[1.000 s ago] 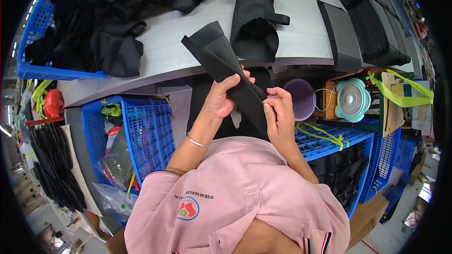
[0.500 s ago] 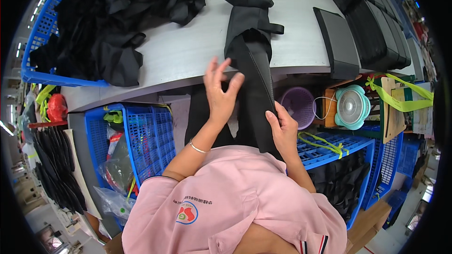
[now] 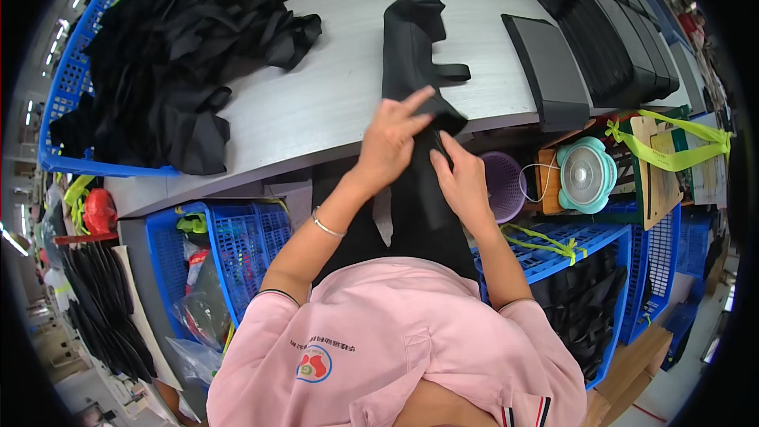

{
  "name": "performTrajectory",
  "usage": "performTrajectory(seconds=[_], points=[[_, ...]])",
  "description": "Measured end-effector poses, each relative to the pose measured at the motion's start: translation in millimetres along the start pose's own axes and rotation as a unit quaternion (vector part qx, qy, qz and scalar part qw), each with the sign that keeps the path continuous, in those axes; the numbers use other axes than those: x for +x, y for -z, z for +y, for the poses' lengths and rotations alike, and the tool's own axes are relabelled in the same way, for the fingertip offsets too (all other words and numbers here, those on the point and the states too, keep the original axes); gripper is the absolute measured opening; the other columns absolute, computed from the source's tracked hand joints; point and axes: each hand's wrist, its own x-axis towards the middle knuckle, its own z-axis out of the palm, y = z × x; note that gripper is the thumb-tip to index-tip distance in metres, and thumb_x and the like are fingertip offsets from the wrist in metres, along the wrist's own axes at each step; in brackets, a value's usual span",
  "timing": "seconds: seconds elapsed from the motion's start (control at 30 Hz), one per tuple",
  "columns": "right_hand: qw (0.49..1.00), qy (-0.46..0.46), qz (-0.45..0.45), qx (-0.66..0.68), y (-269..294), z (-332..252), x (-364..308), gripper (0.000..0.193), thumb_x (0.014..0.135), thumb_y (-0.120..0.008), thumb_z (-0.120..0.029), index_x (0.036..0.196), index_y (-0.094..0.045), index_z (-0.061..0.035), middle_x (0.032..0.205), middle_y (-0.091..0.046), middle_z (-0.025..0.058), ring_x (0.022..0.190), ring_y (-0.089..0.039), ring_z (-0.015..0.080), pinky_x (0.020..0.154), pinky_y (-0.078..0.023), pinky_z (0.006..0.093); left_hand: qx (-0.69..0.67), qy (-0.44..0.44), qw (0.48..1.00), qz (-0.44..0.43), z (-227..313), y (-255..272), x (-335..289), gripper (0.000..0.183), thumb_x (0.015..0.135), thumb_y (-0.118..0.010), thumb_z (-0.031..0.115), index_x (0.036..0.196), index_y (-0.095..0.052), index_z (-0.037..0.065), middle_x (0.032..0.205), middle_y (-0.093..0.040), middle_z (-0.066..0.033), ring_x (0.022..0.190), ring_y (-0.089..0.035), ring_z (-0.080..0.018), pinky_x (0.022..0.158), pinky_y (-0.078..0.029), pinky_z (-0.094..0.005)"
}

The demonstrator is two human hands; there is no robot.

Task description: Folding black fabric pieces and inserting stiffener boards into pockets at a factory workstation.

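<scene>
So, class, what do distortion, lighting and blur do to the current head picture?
Head view: fisheye distortion bows the grey table's front edge and blackens the corners; head view: folds merge in places in the dark cloth pile; head view: the left hand looks slightly blurred.

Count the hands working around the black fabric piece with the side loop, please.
2. The left hand is over the near part of the black fabric piece; the right hand is by its near end. I see no others there.
</scene>
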Motion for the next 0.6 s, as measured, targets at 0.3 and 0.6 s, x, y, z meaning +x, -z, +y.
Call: performTrajectory(seconds=[0.3,0.6], points=[[0.98,-0.032,0.011,0.194,-39.6,33.0,8.4,0.023,0.091,-0.062,-0.01,0.112,-0.064,-0.0011,0.107,-0.069,0.0142,0.098,-0.067,0.027,0.079,-0.052,0.0376,-0.097,-0.006,0.995,0.004,37.8,16.5,-29.9,0.041,0.073,-0.068,-0.003,0.113,-0.072,0.004,0.139,-0.06,-0.0093,0.106,-0.057,-0.0292,0.09,-0.049,-0.0348],[0.741,-0.213,0.01,0.636,-6.6,-6.3,16.1,0.04,0.098,-0.063,-0.024,0.131,-0.055,-0.0034,0.122,-0.064,0.0092,0.105,-0.065,0.0196,0.089,-0.056,0.0343,-0.075,0.089,0.983,0.143,62.6,7.7,-47.6,0.071,0.073,-0.07,0.004,0.141,-0.051,0.004,0.149,-0.045,-0.0173,0.132,-0.044,-0.0356,0.106,-0.041,-0.044]])
